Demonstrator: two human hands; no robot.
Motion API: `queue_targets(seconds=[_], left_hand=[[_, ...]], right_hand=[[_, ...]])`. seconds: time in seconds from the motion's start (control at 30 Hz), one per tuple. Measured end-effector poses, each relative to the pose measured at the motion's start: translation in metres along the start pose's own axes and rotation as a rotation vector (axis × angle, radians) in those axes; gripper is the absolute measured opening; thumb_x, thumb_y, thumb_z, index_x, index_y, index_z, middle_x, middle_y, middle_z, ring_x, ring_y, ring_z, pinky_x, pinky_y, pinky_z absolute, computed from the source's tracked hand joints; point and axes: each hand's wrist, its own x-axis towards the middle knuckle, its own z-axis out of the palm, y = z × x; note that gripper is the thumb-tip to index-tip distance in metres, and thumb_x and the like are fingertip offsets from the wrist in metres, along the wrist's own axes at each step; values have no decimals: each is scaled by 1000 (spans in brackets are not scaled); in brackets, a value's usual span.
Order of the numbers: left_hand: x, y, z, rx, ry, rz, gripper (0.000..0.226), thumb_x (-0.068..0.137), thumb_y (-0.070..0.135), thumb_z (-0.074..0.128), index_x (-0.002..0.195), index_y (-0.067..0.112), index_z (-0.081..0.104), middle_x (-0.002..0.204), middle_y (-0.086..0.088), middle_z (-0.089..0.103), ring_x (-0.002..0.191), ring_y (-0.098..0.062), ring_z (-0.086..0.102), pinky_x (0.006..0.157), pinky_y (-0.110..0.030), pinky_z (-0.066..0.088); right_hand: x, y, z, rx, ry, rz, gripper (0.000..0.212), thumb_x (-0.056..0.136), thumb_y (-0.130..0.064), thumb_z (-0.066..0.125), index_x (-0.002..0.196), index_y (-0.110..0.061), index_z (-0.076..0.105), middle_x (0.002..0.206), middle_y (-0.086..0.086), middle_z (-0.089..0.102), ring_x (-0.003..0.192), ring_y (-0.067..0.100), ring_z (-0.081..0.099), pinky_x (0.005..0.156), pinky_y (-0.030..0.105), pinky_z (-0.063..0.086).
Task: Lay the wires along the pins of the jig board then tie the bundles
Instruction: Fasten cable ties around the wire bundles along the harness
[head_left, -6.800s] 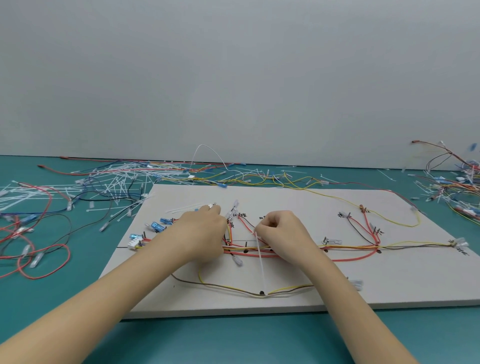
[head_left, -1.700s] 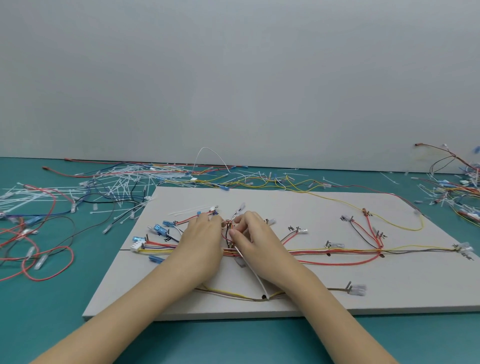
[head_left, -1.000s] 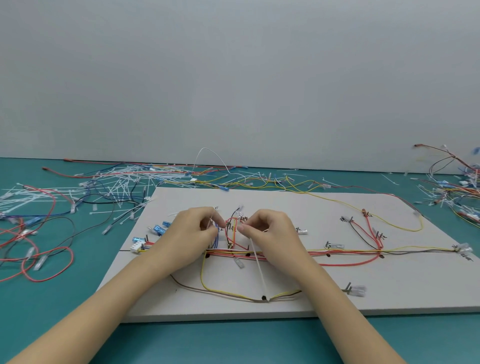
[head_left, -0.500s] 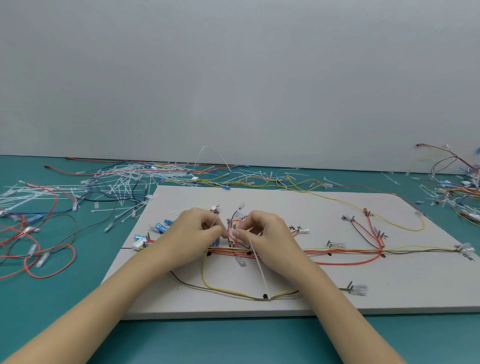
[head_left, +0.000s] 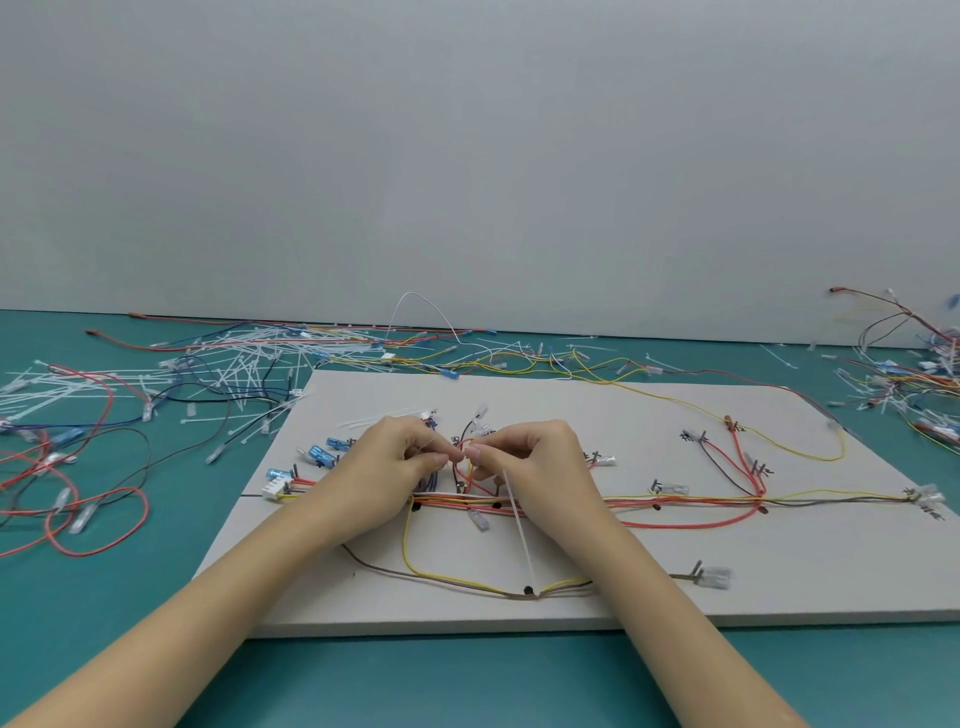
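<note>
The white jig board (head_left: 597, 415) lies on the teal table with red, yellow and brown wires (head_left: 675, 504) routed along its pins. My left hand (head_left: 389, 467) and my right hand (head_left: 540, 467) meet fingertip to fingertip over the wire bundle at the board's left centre. Both pinch a white cable tie (head_left: 519, 535); its long tail hangs from my right hand toward me, down to a black pin (head_left: 528, 590). A yellow and brown loop (head_left: 457, 579) sags toward the front edge.
Loose cable ties (head_left: 244, 364) and coloured wires (head_left: 78, 467) are strewn on the table to the left and behind the board. Another tangle of wires (head_left: 914, 384) lies at the far right. Blue connectors (head_left: 322, 452) sit at the board's left edge.
My hands have drawn together from apart, fingertips now touching above the bundle. The tie's tail stays hanging from my right hand; the wires have barely shifted.
</note>
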Motion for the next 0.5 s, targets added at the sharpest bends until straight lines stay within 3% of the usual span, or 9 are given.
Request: queue_targets(seconds=[0.17,0.3,0.37,0.5], left_hand=[[-1,2,2,41,23,22,20,92,10,63,97,23,77,83,7,52,72,-1,51,64,-14,33],[-3,1,4,-55,84,67,25,89,12,67,93,34,77,64,9,60,59,-2,51,56,-12,36],[-3,2,6,-135,130,48,26,87,14,70,89,40,73,68,11,69,63,-3,59,59,-12,43],[-3,3,10,-279,156,-18,22,82,14,76,80,36,76,76,3,74,73,-19,69,66,-35,54]], right_hand=[[1,2,0,11,13,-5,19,85,-12,71,75,-27,76,67,5,73,68,21,72,73,40,59],[2,3,2,15,2,-3,10,86,-10,70,82,-15,78,67,6,72,66,20,71,72,40,60],[2,3,3,16,4,0,9,86,-9,70,84,-12,78,66,7,72,66,21,71,70,37,60],[3,3,4,113,33,51,5,83,-3,72,86,-7,73,64,6,72,58,15,70,54,21,53]])
